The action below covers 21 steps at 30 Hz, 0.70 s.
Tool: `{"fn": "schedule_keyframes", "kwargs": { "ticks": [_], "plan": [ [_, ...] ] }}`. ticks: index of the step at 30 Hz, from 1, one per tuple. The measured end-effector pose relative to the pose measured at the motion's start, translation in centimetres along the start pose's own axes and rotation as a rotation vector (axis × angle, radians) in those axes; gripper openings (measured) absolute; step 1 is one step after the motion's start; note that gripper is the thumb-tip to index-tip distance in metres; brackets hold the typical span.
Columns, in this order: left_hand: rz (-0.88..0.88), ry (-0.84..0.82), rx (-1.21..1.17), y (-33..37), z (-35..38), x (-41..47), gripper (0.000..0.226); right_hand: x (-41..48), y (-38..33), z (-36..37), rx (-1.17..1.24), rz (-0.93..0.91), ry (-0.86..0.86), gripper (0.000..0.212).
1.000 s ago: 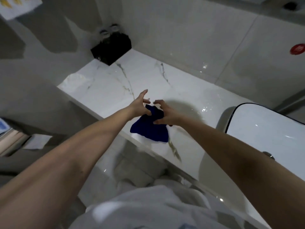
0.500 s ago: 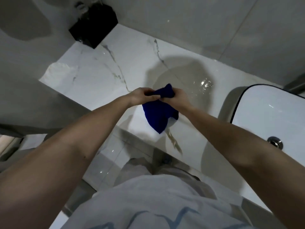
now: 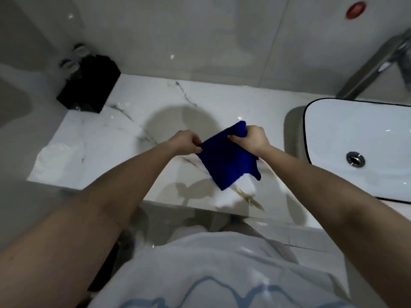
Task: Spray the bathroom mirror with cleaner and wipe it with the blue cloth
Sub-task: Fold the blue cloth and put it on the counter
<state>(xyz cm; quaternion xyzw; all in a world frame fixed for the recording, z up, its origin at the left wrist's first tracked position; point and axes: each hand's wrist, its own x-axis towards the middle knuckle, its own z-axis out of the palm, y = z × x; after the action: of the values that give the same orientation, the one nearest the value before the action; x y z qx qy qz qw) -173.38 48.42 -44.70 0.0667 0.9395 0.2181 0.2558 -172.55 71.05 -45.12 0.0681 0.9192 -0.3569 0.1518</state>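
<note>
- Spread wider than half a second ago, the blue cloth (image 3: 226, 161) is now drawn out into a flat panel. It was bunched between the hands then, and they have since been pulled apart.
- One upper corner is pinched by the left hand (image 3: 188, 142) between thumb and curled fingers.
- The opposite corner is clenched in the right hand (image 3: 253, 138), and a tuft of blue is seen poking out above the knuckles.
- The cloth is held in the air above the marble counter (image 3: 106, 138), just left of the basin (image 3: 378, 130). Its lower tip hangs over a white object (image 3: 235, 194) lying on the counter; whether they touch cannot be told.
- It is judged light, soft and limp: it sags between the two grips and no stiffness is shown. Nothing about it is fragile, and its pile should be easily gripped by bare fingers.
- Corners are judged the right hold for shaking it open, as is being done. For wiping, a folded pad pressed under a flat palm would likely be better, so that loose ends are not dragged.
- Neither a mirror nor a spray bottle can be made out, so spraying and wiping are both judged not yet done.
- A black box (image 3: 89, 83) is seen at the back left corner, and a white folded item (image 3: 57, 158) at the counter's left end.
</note>
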Motion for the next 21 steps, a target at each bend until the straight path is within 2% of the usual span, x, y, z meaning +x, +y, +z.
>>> {"fn": "schedule_keyframes", "kwargs": {
  "ticks": [4, 6, 9, 11, 15, 17, 19, 21],
  "plan": [
    [0.017, 0.099, -0.188, -2.0, -3.0, 0.0, 0.014, -2.6, 0.2, -0.6, 0.174, 0.153, 0.017, 0.041],
    [0.067, 0.059, -0.233, -2.3, -4.5, -0.1, 0.01, -4.3, 0.4, -1.0, 0.239, 0.173, 0.009, 0.041],
    [0.111, -0.134, -0.227, -1.7, -4.9, -0.4, 0.052, -6.8, 0.1, -1.5, 0.257, 0.156, 0.016, 0.045],
    [0.17, -0.197, -0.163, -1.0, -4.1, -0.8, 0.077, -8.2, -0.6, -1.6, 0.339, 0.149, 0.043, 0.043],
    [0.29, -0.325, -0.192, 0.5, -1.8, -1.7, 0.094, -11.0, -2.3, -1.2, 0.545, 0.135, 0.029, 0.03],
    [0.336, -0.436, -0.197, 1.0, -1.0, -2.1, 0.088, -12.0, -2.8, -0.4, 0.664, 0.136, -0.026, 0.029],
    [0.347, -0.534, -0.19, 1.2, -0.7, -2.5, 0.065, -12.6, -2.9, 0.6, 0.76, 0.15, -0.055, 0.031],
    [0.339, -0.53, -0.151, 0.7, -0.7, -2.8, 0.046, -12.8, -2.7, 1.4, 0.788, 0.166, -0.015, 0.033]
  ]
}}
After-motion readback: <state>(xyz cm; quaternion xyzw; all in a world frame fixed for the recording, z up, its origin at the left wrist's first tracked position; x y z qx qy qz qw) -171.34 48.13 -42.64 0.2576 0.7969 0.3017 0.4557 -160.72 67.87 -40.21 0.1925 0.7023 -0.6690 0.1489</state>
